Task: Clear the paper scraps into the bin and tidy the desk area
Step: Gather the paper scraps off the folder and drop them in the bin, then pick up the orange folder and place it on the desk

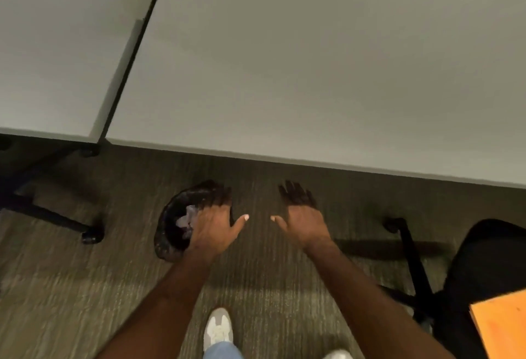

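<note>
A round black bin (170, 233) lined with a dark bag stands on the carpet just in front of the desk. Pale crumpled paper scraps (186, 223) lie inside it. My left hand (217, 224) hovers over the bin's right side, fingers spread, holding nothing. My right hand (303, 217) is stretched out beside it over the bare carpet, also spread and holding nothing. The white desk (313, 74) fills the upper part of the view and no scraps show on it.
A second white desk (57, 45) adjoins on the left, with black wheeled legs (91, 234) below it. A black office chair (484, 273) stands at the right, an orange surface (503, 321) at the lower right corner. My white shoes (217, 328) stand on the grey carpet.
</note>
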The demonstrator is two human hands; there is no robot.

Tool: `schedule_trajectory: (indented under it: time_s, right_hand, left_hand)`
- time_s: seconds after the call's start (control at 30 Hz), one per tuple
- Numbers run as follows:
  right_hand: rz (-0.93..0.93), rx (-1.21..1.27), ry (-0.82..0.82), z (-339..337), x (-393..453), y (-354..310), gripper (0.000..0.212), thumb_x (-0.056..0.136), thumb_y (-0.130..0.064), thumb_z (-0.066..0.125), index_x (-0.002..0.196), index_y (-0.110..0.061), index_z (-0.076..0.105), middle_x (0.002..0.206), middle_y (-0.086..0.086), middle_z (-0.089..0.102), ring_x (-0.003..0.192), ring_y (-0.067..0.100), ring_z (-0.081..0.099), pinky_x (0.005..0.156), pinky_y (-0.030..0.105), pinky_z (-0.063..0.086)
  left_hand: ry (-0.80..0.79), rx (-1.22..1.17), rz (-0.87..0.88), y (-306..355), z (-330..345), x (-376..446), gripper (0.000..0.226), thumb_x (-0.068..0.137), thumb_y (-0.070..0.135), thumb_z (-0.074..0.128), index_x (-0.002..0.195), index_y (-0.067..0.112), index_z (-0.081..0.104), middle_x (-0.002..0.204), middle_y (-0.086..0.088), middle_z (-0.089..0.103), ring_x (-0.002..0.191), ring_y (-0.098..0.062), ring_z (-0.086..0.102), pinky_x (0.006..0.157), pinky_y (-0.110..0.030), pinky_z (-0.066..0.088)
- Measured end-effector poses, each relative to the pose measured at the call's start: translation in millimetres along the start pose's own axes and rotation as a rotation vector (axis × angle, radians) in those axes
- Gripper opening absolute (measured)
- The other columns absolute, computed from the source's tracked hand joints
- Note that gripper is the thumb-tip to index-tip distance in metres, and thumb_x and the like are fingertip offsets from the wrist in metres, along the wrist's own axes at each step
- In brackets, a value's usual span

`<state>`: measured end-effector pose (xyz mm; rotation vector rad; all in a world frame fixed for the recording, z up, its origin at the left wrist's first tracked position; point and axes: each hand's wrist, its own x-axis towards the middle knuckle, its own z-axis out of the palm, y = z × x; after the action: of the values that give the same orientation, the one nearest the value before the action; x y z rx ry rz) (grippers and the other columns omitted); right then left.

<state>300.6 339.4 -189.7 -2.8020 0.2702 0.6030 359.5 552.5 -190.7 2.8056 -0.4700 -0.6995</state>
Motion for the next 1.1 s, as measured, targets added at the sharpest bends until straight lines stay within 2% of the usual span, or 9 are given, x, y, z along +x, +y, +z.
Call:
schedule_trajectory:
  time_s: [0.1, 0.2, 0.37, 0.53, 0.63, 0.7, 0.83, 0.97, 1.1]
  right_hand:
    - [0.13, -0.007, -0.01, -24.7, -33.9, 55.8, 0.07, 0.098, -0.057, 0.041, 0.152, -0.015, 0.03, 0.163, 0.01, 0.024, 0.15, 0.028, 0.022, 0.121, 0.045, 0.023]
    - [0.213, 0.019, 0.071, -38.5, -71.3, 121.6, 0.062, 0.096, -0.055, 0.045, 0.144, -0.016, 0.039, 0.151, 0.01, 0.043, 0.141, 0.027, 0.036, 0.119, 0.045, 0.029]
    - [0.378, 0.176, 0.26, -40.9, -147.9, 233.4, 0.083, 0.094, -0.043, 0.057, 0.158, -0.018, 0.011, 0.164, 0.005, 0.02, 0.152, 0.021, 0.016, 0.124, 0.041, 0.02]
    - [0.498, 0.178, 0.296, -33.1, -235.2, 326.3, 0.086, 0.093, -0.036, 0.06, 0.158, -0.015, 0.009, 0.165, 0.004, 0.018, 0.152, 0.024, 0.018, 0.122, 0.043, 0.023]
    - [0.598, 0.209, 0.328, -24.5, -281.4, 371.9, 0.087, 0.092, -0.034, 0.063, 0.158, -0.015, 0.01, 0.165, 0.006, 0.019, 0.152, 0.025, 0.019, 0.122, 0.04, 0.024]
    - [0.692, 0.249, 0.368, -16.4, -311.0, 402.5, 0.086, 0.092, -0.033, 0.062, 0.158, -0.013, 0.01, 0.164, 0.008, 0.021, 0.151, 0.026, 0.021, 0.122, 0.038, 0.023]
    - [0.993, 0.497, 0.491, 11.5, -359.4, 444.0, 0.084, 0.094, -0.031, 0.061, 0.158, -0.011, 0.01, 0.164, 0.009, 0.02, 0.15, 0.028, 0.02, 0.121, 0.038, 0.019]
    - [1.398, 0.862, 0.657, 47.7, -402.1, 478.2, 0.087, 0.09, -0.025, 0.068, 0.157, -0.009, 0.015, 0.155, 0.018, 0.036, 0.141, 0.037, 0.036, 0.112, 0.046, 0.035]
    - [1.703, 1.147, 0.663, 70.6, -422.7, 490.7, 0.071, 0.087, -0.023, 0.07, 0.147, -0.004, 0.036, 0.142, 0.022, 0.05, 0.125, 0.04, 0.053, 0.097, 0.044, 0.045]
  left_hand:
    - [-0.107, 0.02, 0.069, 62.1, 1.6, -0.6, 0.069, 0.097, 0.062, 0.039, 0.144, 0.012, 0.045, 0.146, -0.015, 0.05, 0.133, -0.033, 0.047, 0.108, -0.042, 0.037]
    - [-0.121, 0.007, 0.204, 131.5, 13.5, -0.3, 0.066, 0.098, 0.058, 0.041, 0.143, 0.011, 0.044, 0.147, -0.016, 0.05, 0.132, -0.033, 0.048, 0.109, -0.042, 0.037]
    - [-0.159, -0.111, 0.344, 255.6, 36.7, -14.3, 0.068, 0.101, 0.052, 0.041, 0.154, 0.013, 0.026, 0.157, -0.013, 0.036, 0.144, -0.028, 0.035, 0.118, -0.042, 0.029]
    - [-0.197, -0.135, 0.522, 375.4, 64.2, -37.4, 0.076, 0.099, 0.055, 0.04, 0.159, 0.023, 0.006, 0.166, -0.006, 0.017, 0.153, -0.024, 0.017, 0.124, -0.044, 0.021]
    - [-0.223, -0.105, 0.619, 444.6, 87.2, -53.6, 0.074, 0.1, 0.054, 0.038, 0.159, 0.021, 0.008, 0.167, -0.004, 0.014, 0.154, -0.02, 0.014, 0.125, -0.04, 0.018]
    - [-0.262, -0.086, 0.675, 493.3, 104.6, -65.8, 0.072, 0.101, 0.052, 0.038, 0.159, 0.019, 0.012, 0.166, -0.005, 0.019, 0.152, -0.021, 0.017, 0.123, -0.038, 0.018]
    - [-0.38, -0.072, 0.715, 562.8, 142.4, -80.6, 0.07, 0.102, 0.052, 0.037, 0.158, 0.017, 0.016, 0.162, -0.009, 0.029, 0.148, -0.025, 0.029, 0.119, -0.041, 0.029]
    - [-0.441, -0.018, 0.672, 612.1, 181.6, -95.3, 0.069, 0.102, 0.051, 0.037, 0.157, 0.012, 0.022, 0.155, -0.013, 0.039, 0.142, -0.03, 0.038, 0.113, -0.044, 0.036]
    - [-0.385, 0.017, 0.555, 633.4, 206.8, -103.5, 0.057, 0.1, 0.041, 0.049, 0.148, 0.012, 0.038, 0.147, -0.013, 0.048, 0.134, -0.032, 0.047, 0.107, -0.047, 0.043]
